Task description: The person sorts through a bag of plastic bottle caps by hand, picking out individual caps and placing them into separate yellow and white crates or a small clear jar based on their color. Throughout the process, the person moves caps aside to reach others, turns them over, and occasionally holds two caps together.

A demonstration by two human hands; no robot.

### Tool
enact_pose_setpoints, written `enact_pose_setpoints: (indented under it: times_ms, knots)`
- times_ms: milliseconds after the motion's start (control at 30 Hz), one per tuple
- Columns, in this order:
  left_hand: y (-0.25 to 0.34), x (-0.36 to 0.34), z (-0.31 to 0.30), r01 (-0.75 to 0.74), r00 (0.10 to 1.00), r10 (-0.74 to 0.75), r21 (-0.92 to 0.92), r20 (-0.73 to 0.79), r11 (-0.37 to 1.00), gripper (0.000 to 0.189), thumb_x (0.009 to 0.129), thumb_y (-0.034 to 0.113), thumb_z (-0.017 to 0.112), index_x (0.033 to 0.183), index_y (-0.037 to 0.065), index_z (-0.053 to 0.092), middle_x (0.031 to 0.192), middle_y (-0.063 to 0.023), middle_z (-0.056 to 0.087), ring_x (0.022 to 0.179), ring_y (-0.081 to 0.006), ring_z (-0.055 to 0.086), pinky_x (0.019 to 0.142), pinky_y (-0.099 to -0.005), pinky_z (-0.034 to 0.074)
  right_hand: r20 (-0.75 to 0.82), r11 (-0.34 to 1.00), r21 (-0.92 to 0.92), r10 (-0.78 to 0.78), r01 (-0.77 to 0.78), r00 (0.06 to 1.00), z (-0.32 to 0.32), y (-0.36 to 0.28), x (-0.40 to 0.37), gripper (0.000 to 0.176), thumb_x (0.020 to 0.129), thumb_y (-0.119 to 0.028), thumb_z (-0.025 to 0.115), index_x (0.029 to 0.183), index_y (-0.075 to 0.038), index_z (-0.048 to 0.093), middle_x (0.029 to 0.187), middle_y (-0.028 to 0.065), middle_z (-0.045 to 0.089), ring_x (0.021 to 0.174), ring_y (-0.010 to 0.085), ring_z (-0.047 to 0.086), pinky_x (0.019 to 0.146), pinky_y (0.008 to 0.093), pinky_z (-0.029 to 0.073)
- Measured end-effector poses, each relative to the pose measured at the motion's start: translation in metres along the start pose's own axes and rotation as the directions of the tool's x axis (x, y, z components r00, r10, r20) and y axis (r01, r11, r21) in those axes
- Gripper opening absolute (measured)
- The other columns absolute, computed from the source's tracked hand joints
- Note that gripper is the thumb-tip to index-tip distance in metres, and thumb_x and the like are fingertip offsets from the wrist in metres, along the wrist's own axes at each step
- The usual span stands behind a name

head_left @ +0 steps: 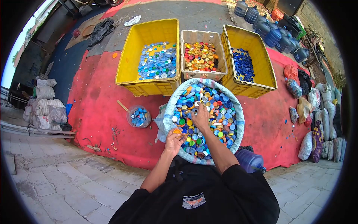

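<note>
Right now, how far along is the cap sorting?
Partly done, it seems. Mostly light blue caps lie in the left yellow crate, reds and yellows in the white crate, dark blues in the right yellow crate. The left hand holds an orange cap; the right hand is in the big sack. Plenty is left: that sack is still heaped with mixed colours.

This is a recycling sorting yard: loose bottle caps [220,123] fill a sack [240,112] and crates [131,56], with water jugs [273,37] and stuffed bags [306,145] along the edges.
</note>
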State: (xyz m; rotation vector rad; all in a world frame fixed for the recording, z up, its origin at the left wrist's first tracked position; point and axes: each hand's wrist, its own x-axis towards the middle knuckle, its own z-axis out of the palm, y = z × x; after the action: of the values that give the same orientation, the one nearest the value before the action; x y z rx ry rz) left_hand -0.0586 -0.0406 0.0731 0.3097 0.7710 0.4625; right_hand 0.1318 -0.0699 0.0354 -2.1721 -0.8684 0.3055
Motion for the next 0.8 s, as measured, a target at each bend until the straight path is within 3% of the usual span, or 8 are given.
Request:
enact_pose_setpoints:
  times_ms: [133, 267, 400, 500, 600, 733, 800]
  knots:
    - [0.0, -0.019, -0.005, 0.043, 0.996, -0.044, -0.017, -0.083, 0.999, 0.02, 0.085, 0.025, 0.061, 0.098, 0.012, 0.056, 0.09, -0.0029, 0.058, 0.085, -0.0181, 0.057, 0.08, -0.0402, 0.048, -0.037, 0.993, -0.117, -0.033, 0.028, 0.999, 0.012, -0.005, 0.007, 0.065, 0.075, -0.022, 0.074, 0.127, 0.0, 0.043, 0.109, 0.0141, 0.065, 0.104, 0.035, 0.053, 0.086, 0.0454, 0.042]
    - [-0.003, -0.024, -0.017, 0.08, 0.99, -0.086, -0.057, -0.111, 0.995, 0.021, 0.087, 0.031, 0.06, 0.094, 0.012, 0.055, 0.086, -0.0026, 0.056, 0.084, -0.0172, 0.056, 0.078, -0.0394, 0.047, -0.009, 0.972, -0.235, -0.021, 0.019, 1.0, 0.024, 0.001, 0.011, 0.065, 0.074, -0.025, 0.076, 0.126, -0.002, 0.044, 0.109, 0.0125, 0.065, 0.101, 0.0319, 0.053, 0.082, 0.0443, 0.039]
    - [-0.004, -0.025, -0.019, 0.086, 0.988, -0.091, -0.041, -0.122, 0.995, 0.02, 0.088, 0.032, 0.058, 0.088, 0.012, 0.054, 0.083, -0.0024, 0.055, 0.081, -0.0175, 0.055, 0.076, -0.0394, 0.047, -0.044, 0.993, -0.094, 0.068, -0.072, 0.997, 0.027, 0.003, 0.014, 0.063, 0.071, -0.021, 0.078, 0.122, -0.003, 0.045, 0.106, 0.0115, 0.063, 0.102, 0.032, 0.051, 0.085, 0.0447, 0.035]
    - [-0.002, -0.022, -0.013, 0.097, 0.986, -0.1, -0.028, -0.135, 0.995, 0.022, 0.089, 0.032, 0.058, 0.081, 0.013, 0.052, 0.079, -0.0013, 0.053, 0.079, -0.0166, 0.054, 0.074, -0.038, 0.046, -0.107, 0.997, -0.012, 0.069, -0.071, 0.992, 0.027, 0.004, 0.012, 0.058, 0.069, -0.018, 0.078, 0.116, -0.002, 0.047, 0.105, 0.0136, 0.061, 0.101, 0.0318, 0.053, 0.084, 0.045, 0.038]
    - [-0.003, -0.019, -0.007, 0.11, 0.986, -0.108, 0.005, -0.129, 0.994, 0.025, 0.088, 0.032, 0.06, 0.073, 0.015, 0.05, 0.072, 0.0014, 0.051, 0.071, -0.0134, 0.052, 0.068, -0.0337, 0.044, -0.168, 0.969, 0.244, 0.015, 0.027, 0.986, 0.015, 0.003, -0.003, 0.055, 0.069, -0.011, 0.076, 0.112, -0.001, 0.045, 0.098, 0.0134, 0.058, 0.094, 0.0265, 0.059, 0.081, 0.0405, 0.046]
    - [0.0, -0.001, -0.004, 0.126, 0.986, -0.116, 0.076, -0.116, 0.989, 0.027, 0.087, 0.029, 0.063, 0.07, 0.016, 0.048, 0.065, 0.0046, 0.049, 0.058, -0.0083, 0.047, 0.058, -0.0274, 0.04, -0.043, 0.89, 0.45, 0.106, -0.076, 0.993, -0.01, 0.004, -0.034, 0.055, 0.069, -0.002, 0.075, 0.113, 0.002, 0.042, 0.097, 0.0117, 0.056, 0.084, 0.0163, 0.061, 0.074, 0.0288, 0.052]
    - [-0.002, 0.004, 0.002, 0.142, 0.986, -0.133, 0.081, -0.104, 0.986, 0.024, 0.087, 0.028, 0.064, 0.072, 0.017, 0.05, 0.064, 0.0051, 0.049, 0.052, -0.0056, 0.044, 0.051, -0.0235, 0.036, -0.039, 0.819, 0.571, 0.085, -0.048, 0.996, -0.028, 0.002, -0.055, 0.055, 0.071, -0.002, 0.076, 0.114, 0.0, 0.041, 0.1, 0.0109, 0.055, 0.089, 0.0169, 0.061, 0.076, 0.028, 0.052]
